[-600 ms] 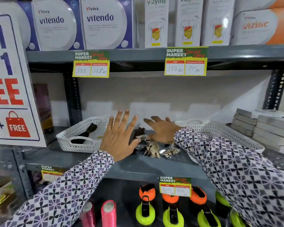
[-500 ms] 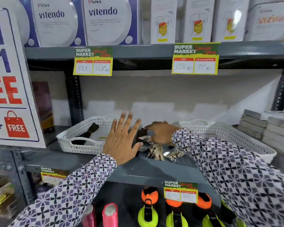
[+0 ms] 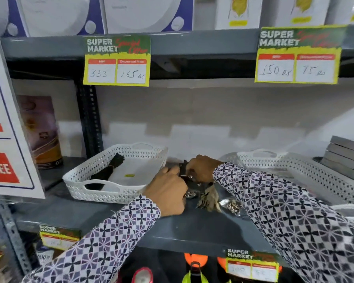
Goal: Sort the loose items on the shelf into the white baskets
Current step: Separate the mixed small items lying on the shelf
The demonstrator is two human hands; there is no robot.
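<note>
A pile of loose items lies on the grey shelf [image 3: 192,231] between two white baskets. It includes a dark item [image 3: 183,169], a tan leaf-like piece [image 3: 212,199] and a clear packet of small metal beads [image 3: 233,206]. My left hand [image 3: 168,190] is curled over the pile's left side, thumb against the dark item. My right hand [image 3: 202,168] is closed on the same dark item from the right. The left basket [image 3: 110,194] holds a dark strip [image 3: 110,170]. The right basket [image 3: 315,176] is partly hidden by my right sleeve.
Stacked grey boxes [image 3: 345,158] stand at the far right of the shelf. A brown canister [image 3: 43,135] and a large promotional sign [image 3: 6,139] are on the left. Price tags hang from the shelf edges. Colourful bottles [image 3: 194,268] fill the shelf below.
The view has moved closer to the shelf. My left hand went from spread open to curled onto the pile. My right hand closed on the dark item.
</note>
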